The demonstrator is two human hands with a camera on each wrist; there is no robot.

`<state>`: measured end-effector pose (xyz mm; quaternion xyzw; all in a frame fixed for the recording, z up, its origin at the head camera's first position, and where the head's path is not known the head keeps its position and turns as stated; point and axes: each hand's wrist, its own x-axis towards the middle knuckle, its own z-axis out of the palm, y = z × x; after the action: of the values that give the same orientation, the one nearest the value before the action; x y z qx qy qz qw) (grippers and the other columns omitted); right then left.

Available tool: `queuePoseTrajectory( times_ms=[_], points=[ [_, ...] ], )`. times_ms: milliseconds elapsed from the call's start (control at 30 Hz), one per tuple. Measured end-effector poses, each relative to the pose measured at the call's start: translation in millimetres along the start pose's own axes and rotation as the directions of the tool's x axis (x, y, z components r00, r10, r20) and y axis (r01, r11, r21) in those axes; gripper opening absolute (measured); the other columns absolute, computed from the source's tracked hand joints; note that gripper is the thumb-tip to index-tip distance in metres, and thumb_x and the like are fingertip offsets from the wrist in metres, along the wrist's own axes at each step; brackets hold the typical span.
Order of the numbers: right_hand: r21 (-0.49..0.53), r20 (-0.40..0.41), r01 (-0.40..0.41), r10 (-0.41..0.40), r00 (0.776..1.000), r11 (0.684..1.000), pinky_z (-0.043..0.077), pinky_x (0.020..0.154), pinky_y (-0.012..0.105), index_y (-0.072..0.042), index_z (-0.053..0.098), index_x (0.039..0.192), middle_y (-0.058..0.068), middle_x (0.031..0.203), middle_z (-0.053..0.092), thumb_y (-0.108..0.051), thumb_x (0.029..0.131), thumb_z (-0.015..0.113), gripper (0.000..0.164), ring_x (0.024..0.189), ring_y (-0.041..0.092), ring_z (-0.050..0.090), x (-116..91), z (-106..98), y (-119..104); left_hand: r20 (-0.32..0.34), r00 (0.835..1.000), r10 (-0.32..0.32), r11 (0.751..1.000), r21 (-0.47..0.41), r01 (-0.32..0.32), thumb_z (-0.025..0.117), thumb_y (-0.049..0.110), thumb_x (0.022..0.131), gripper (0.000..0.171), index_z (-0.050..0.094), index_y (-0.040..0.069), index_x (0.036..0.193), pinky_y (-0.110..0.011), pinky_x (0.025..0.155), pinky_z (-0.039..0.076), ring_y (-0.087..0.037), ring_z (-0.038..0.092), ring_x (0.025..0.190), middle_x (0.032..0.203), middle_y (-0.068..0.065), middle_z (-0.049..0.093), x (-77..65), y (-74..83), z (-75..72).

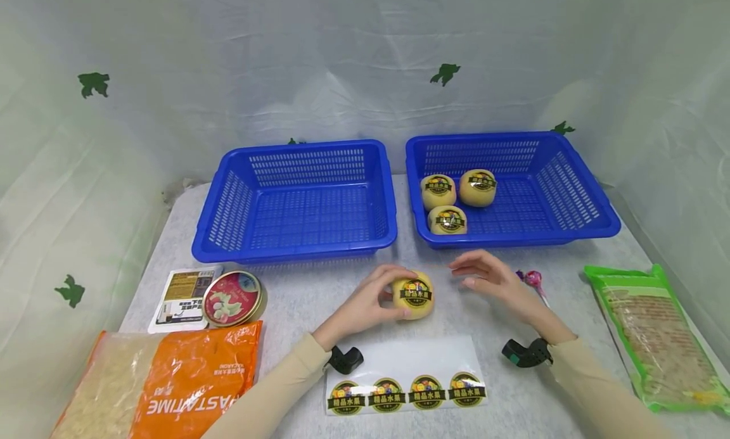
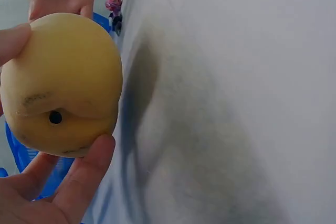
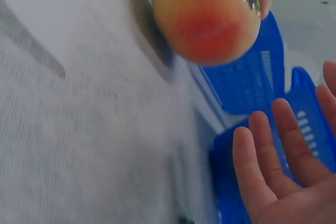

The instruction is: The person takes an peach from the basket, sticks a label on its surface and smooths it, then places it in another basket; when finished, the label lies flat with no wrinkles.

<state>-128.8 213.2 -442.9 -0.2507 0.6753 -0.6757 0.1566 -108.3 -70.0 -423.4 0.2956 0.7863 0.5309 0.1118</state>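
Note:
A yellow peach with a black-and-gold fruit sticker on its upper face is held by my left hand, thumb on the near side and fingers on the far side. In the left wrist view the peach shows a crease and a small dark hole; the right wrist view shows a red blush on the peach. My right hand is to its right, apart from it, with fingers extended and nothing held. A clear sheet with several matching stickers lies in front of the hands.
At the back right, a blue basket holds three stickered peaches. Another blue basket stands back left. Leftward lie a macaroni bag, a round tin and a white pack; rightward, a lollipop and a green-edged bag.

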Motion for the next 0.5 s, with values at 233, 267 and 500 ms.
queuePoseTrajectory(
  times_ms=[233, 267, 500],
  points=[
    [-0.026, -0.073, 0.141, -0.143, 0.987, 0.990, 0.045, 0.086, 0.038, 0.013, 0.036, 0.123, 0.028, 0.119, 0.046, 0.010, 0.090, 0.042, 0.034, 0.109, 0.036, 0.048, -13.4, -22.3, -8.3, 0.004, 0.994, 0.107, 0.994, -0.035, -0.106, 0.073, 0.022, 0.076, 0.056, 0.049, 0.020, 0.126, -0.024, 0.078, 0.048, -0.013, 0.045, 0.109, 0.128, 0.001, 0.040, 16.7, -4.2, 3.0],
    [-0.024, -0.090, 0.153, -0.155, 0.984, 0.988, 0.045, 0.085, 0.038, 0.013, 0.035, 0.124, 0.029, 0.118, 0.046, 0.010, 0.090, 0.042, 0.035, 0.108, 0.035, 0.049, -15.1, -26.6, -7.5, 0.009, 0.993, 0.118, 0.992, -0.050, -0.117, 0.073, 0.019, 0.076, 0.056, 0.048, 0.018, 0.127, -0.025, 0.079, 0.048, -0.015, 0.045, 0.110, 0.129, -0.001, 0.040, 19.2, 3.4, 1.2],
    [-0.011, -0.235, 0.137, -0.136, 0.962, 0.991, 0.048, 0.081, 0.037, 0.003, 0.030, 0.134, 0.026, 0.121, 0.048, -0.004, 0.093, 0.044, 0.044, 0.107, 0.030, 0.052, -28.2, -77.7, 30.8, 0.020, 0.989, 0.150, 0.988, -0.042, -0.149, 0.072, 0.015, 0.077, 0.056, 0.048, 0.016, 0.127, -0.027, 0.079, 0.048, -0.015, 0.043, 0.112, 0.129, 0.000, 0.040, 41.1, 38.2, -8.2]
  ],
)
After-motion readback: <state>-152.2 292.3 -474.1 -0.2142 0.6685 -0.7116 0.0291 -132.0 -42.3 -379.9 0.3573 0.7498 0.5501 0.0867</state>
